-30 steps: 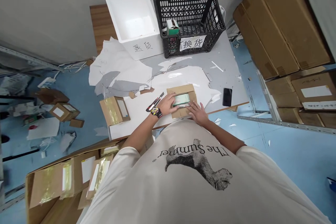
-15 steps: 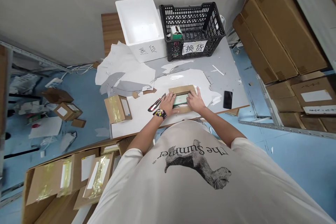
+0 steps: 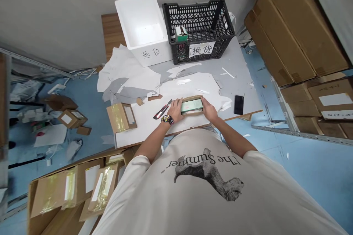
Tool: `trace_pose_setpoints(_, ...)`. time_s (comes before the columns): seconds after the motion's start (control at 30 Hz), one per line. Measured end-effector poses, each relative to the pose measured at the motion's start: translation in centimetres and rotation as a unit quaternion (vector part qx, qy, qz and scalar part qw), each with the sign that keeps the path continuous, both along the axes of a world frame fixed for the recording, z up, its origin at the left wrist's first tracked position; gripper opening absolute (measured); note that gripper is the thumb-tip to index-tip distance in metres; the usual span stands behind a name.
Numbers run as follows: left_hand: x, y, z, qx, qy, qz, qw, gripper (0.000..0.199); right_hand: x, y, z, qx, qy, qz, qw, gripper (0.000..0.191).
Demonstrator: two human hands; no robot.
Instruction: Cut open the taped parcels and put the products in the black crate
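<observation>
A small cardboard box (image 3: 193, 98) lies open at the table's front edge, with a pale green box (image 3: 192, 105) inside it. My left hand (image 3: 175, 110), with a watch on its wrist, grips the cardboard box at its left end. At the right end my right hand (image 3: 209, 109) is closed round the same box, some of its fingers hidden behind the cardboard. Just left of my left hand lies a red and black utility knife (image 3: 162, 109). A taped cardboard box (image 3: 121, 117) stands farther left on the table.
A white foam box (image 3: 156, 55) and a black plastic crate (image 3: 198, 38) holding a small green and white box (image 3: 181, 33) stand at the back. A phone (image 3: 238, 105) lies right. Torn paper (image 3: 118, 66) covers the left. Stacked cartons (image 3: 292, 40) flank the right; a big carton of parcels (image 3: 63, 191) is lower left.
My right hand has moved from the inside of the cardboard box to its right end. The box's flaps stand more upright, and the pale green box shows more fully.
</observation>
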State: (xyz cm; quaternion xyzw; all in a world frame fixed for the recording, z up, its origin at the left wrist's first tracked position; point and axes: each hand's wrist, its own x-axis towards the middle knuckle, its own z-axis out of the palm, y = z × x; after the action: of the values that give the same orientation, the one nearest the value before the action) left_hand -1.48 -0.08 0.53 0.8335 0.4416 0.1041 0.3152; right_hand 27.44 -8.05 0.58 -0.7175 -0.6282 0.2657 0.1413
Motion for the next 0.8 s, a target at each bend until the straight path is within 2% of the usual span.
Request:
trace_pose_setpoints(0.1,-0.2,0.6,-0.1,-0.001,-0.002,0.003,1.000,0.129,-0.3,0.1,-0.4,0.035,0.025,-0.013,0.999,0.089)
trace_pose_setpoints(0.23,-0.4,1.2,0.4,-0.003,-0.006,0.005,1.000,0.123,0.0,0.3,-0.2,0.042,0.029,-0.021,0.998,0.084)
trace_pose_setpoints(0.4,-0.2,0.9,0.9,-0.001,-0.013,0.024,1.000,0.119,0.0,0.5,-0.2,0.052,0.040,-0.017,0.998,0.079)
trace_pose_setpoints(0.63,-0.6,2.0,0.4,-0.057,-0.040,0.034,0.997,0.131,0.4,1.3,-0.5,0.056,0.052,-0.029,0.997,0.071)
trace_pose_setpoints(0.73,-1.2,2.5,-0.5,-0.073,-0.086,0.027,0.993,0.132,0.6,1.8,0.4,0.071,0.011,0.000,0.997,0.067)
trace_pose_setpoints(0.8,-1.6,2.4,-1.3,-0.075,-0.116,0.036,0.990,0.134,0.0,2.6,1.3,0.067,-0.027,0.064,0.995,0.061)
